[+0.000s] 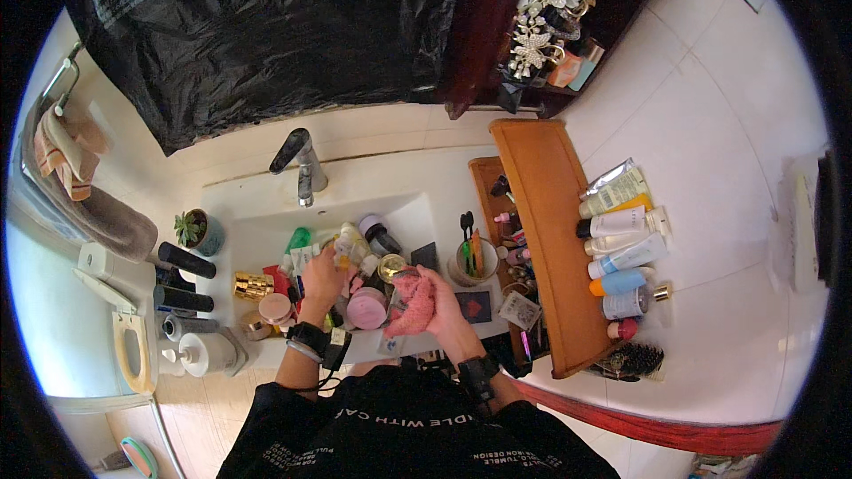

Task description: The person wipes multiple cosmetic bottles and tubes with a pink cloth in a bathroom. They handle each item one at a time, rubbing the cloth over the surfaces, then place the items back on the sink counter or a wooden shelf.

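Note:
My right hand (446, 303) is closed round a pink cloth (411, 303), bunched up over the front of the washbasin (410, 210). At the left, my left hand (321, 278) reaches down among the cosmetics heaped in the basin; its fingertips are partly hidden, and any hold cannot be made out. Between my hands lies a round pink jar (366, 310), with a gold-topped round container (390, 268) by the cloth. Farther back are a dark-banded jar (380, 236) and a green container (300, 239). A shiny gold jar (253, 286) and a pale pink jar (274, 307) sit left of my left hand.
A chrome faucet (306, 173) rises behind the basin. On the right, a cup (473, 264) holds brush-like items beside an orange-brown cabinet door (548, 248); several tubes (621, 222) stand beyond. A pump bottle (206, 354), dark bottles (186, 259) and a potted succulent (197, 231) line the left.

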A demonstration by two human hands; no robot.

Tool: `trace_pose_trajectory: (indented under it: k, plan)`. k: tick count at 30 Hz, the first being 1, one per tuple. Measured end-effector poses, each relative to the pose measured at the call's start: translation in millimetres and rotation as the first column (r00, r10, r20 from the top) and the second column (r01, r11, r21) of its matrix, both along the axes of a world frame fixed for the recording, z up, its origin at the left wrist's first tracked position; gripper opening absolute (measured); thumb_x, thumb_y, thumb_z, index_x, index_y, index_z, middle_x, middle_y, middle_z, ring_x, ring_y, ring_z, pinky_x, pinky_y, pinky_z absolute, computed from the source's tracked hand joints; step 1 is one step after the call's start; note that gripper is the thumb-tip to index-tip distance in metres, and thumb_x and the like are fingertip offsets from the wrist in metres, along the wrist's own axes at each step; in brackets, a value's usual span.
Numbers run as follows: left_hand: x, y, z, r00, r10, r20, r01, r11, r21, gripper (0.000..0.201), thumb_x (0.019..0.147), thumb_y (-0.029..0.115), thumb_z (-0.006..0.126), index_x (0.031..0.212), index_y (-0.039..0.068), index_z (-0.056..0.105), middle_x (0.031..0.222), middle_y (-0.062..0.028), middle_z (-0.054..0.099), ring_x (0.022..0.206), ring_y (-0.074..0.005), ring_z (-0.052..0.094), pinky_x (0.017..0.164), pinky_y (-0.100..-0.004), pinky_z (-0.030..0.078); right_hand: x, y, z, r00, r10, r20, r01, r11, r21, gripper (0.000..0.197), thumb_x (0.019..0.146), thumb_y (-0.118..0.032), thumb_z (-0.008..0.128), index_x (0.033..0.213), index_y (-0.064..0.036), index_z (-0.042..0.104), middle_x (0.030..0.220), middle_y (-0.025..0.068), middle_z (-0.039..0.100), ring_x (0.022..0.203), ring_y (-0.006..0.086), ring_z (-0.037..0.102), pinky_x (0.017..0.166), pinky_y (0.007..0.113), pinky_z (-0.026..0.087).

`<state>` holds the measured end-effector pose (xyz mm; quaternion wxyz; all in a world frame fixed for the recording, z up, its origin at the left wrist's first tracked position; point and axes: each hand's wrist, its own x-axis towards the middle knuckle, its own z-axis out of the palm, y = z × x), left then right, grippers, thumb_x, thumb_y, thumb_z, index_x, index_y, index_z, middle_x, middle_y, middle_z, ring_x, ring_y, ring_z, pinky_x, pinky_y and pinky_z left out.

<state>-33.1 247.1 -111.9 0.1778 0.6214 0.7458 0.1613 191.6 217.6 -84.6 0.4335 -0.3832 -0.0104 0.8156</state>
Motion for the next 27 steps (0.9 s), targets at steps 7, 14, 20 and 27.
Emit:
trace_pose_trajectory:
  k: [7, 14, 20, 27]
  plan:
    - [-29, 3, 5, 0.991, 0.024, -0.135, -0.001, 0.987, 0.163, 0.016, 0.077, 0.008, 0.057, 0.089, 0.006, 0.067, 0.091, -0.0170, 0.065, 0.081, -0.0379, 0.064, 0.068, -0.0470, 0.051, -4, 3, 3, 0.999, -0.035, 0.008, 0.035, 0.999, -0.005, 0.037, 0.088, -0.031, 0.060, 0.111, -0.0028, 0.060, 0.098, 0.0116, 0.065, 0.081, 0.0175, 0.059, 0.073, 0.033, 0.051]
    - [-28, 14, 37, 0.988, 0.030, -0.150, 0.011, 0.964, 0.264, 0.014, 0.080, 0.003, 0.054, 0.089, 0.005, 0.066, 0.092, -0.0161, 0.065, 0.079, -0.0358, 0.064, 0.066, -0.0462, 0.051, 5, 4, -4, 0.999, -0.049, -0.014, 0.049, 0.999, -0.006, 0.036, 0.088, -0.031, 0.060, 0.110, -0.0030, 0.060, 0.096, 0.0106, 0.066, 0.084, 0.0182, 0.060, 0.074, 0.034, 0.051]
    - [13, 57, 39, 0.808, -0.059, 0.586, -0.001, 0.995, 0.102, 0.018, 0.093, 0.011, 0.054, 0.106, 0.005, 0.065, 0.087, -0.0031, 0.065, 0.077, -0.0111, 0.061, 0.062, -0.0304, 0.053, 13, 3, -13, 0.999, -0.034, 0.024, 0.035, 0.999, -0.017, 0.041, 0.089, -0.035, 0.057, 0.116, -0.0036, 0.054, 0.105, 0.0131, 0.065, 0.097, 0.0219, 0.060, 0.081, 0.043, 0.049]
    - [89, 106, 33, 0.038, 0.131, 0.991, 0.194, 0.972, -0.136, 0.032, 0.092, 0.006, 0.053, 0.124, 0.006, 0.052, 0.115, -0.0076, 0.058, 0.094, -0.0165, 0.061, 0.077, -0.0321, 0.057, 21, 7, 33, 0.974, -0.117, -0.195, 0.125, 0.992, 0.033, 0.039, 0.093, -0.032, 0.050, 0.119, -0.0033, 0.054, 0.099, 0.0106, 0.064, 0.093, 0.0208, 0.060, 0.087, 0.038, 0.047]
